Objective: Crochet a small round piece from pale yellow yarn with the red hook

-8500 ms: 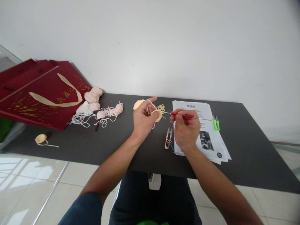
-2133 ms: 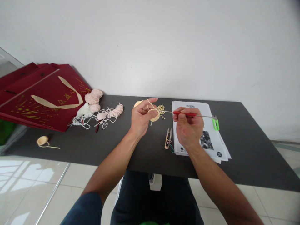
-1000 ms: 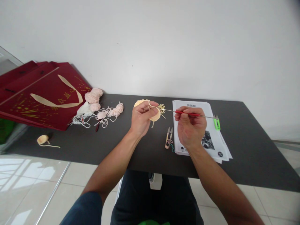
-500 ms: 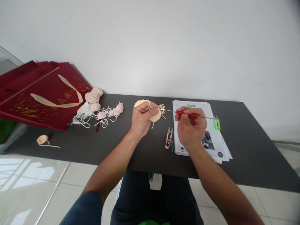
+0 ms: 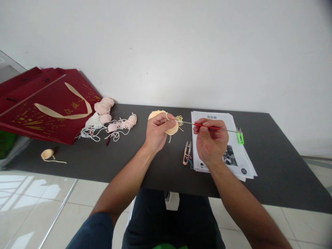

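My left hand (image 5: 158,129) pinches a round, pale yellow crochet piece (image 5: 172,129), with a strand of yarn looped over its index finger. A short yarn tail hangs below the piece. My right hand (image 5: 212,138) is closed around the red grip of a crochet hook (image 5: 214,128). The hook's thin metal shaft points left and its tip meets the work at my left fingertips; the fingers hide the exact stitch. Just behind the piece lies a small tangle of yellow yarn (image 5: 179,120).
Thread snips (image 5: 186,153) lie left of a stack of printed sheets (image 5: 237,162), with green snips (image 5: 240,136) on the sheets' right side. At the left are pink yarn (image 5: 103,105), white yarn (image 5: 93,121), a small yellow crochet cup (image 5: 47,154) and red paper bags (image 5: 55,124).
Almost nothing differs. Both hands and the hook hold nearly the same place, and the yarn tail below the piece has swung very slightly.
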The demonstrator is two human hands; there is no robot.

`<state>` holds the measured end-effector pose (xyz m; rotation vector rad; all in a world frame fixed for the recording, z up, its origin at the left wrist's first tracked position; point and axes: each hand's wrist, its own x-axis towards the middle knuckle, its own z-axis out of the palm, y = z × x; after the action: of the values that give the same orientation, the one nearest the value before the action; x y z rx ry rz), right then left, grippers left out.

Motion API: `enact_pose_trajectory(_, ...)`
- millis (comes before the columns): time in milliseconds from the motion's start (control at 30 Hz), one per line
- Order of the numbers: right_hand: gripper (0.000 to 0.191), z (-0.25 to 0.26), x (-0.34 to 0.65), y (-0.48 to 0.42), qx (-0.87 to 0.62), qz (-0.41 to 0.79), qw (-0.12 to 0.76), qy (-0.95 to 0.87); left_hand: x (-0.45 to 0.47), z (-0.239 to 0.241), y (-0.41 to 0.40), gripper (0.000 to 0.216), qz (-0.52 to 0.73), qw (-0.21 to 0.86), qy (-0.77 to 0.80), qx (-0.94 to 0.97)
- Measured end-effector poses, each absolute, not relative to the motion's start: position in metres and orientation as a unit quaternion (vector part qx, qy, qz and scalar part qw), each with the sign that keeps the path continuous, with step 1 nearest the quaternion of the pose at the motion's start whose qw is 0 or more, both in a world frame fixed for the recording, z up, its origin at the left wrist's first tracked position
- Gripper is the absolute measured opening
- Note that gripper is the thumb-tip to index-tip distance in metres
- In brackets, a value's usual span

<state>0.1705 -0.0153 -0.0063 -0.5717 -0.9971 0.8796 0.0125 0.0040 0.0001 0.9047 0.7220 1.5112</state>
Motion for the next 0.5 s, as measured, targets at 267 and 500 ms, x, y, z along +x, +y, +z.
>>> enact_pose_trajectory(267, 0.015, -0.0072, 0.1704, -0.0153, -0.239, 0.410, 0.752, -0.458, 0.0125, 0.0005, 0.0037, 0.016, 0.645, 0.583, 0.311, 0.384)
enact_pose_trajectory(500, 0.014, -0.0085, 0.1719, -0.0158, -0.222, 0.408, 0.746, -0.478, 0.0127, -0.0017, 0.0058, 0.016, 0.650, 0.583, 0.297, 0.386)
